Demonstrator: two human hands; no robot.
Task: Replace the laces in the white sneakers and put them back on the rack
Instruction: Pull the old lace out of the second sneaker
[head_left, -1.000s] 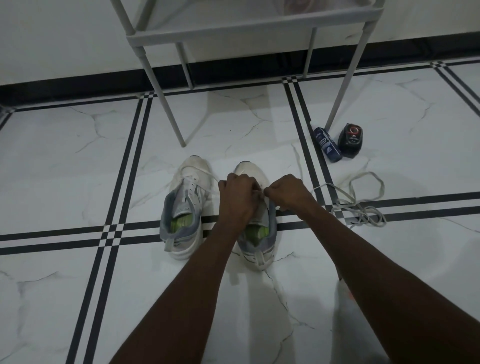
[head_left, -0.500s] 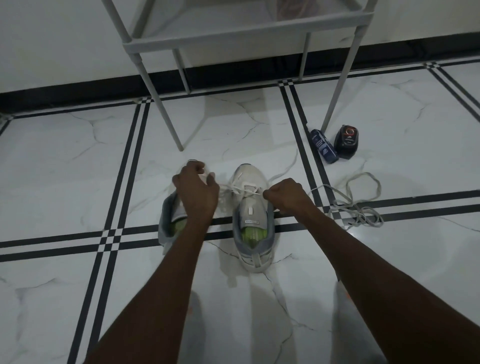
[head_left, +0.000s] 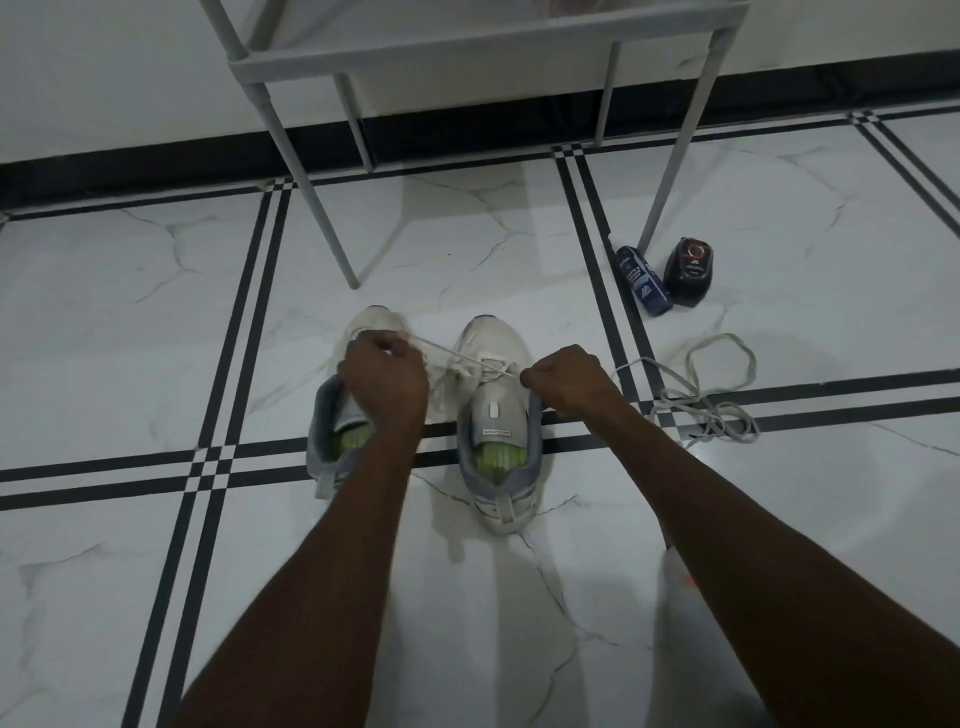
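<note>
Two white sneakers with grey collars and green insoles stand side by side on the tiled floor, toes pointing away. A white lace (head_left: 451, 354) runs through the lowest eyelets of the right sneaker (head_left: 497, 415). My left hand (head_left: 383, 375) grips one end of it, pulled out to the left over the left sneaker (head_left: 340, 436), which it partly hides. My right hand (head_left: 566, 378) grips the other end at the right sneaker's right side. The lace is stretched taut between my fists.
A loose pile of greyish lace (head_left: 704, 402) lies on the floor right of the sneakers. A blue bottle (head_left: 643, 279) and a black container (head_left: 689, 271) lie by a leg of the grey rack (head_left: 467, 49), which stands just behind the shoes.
My left hand has moved left from the right sneaker to above the left one, drawing the lace out through the eyelets. My right hand stayed almost in place.
</note>
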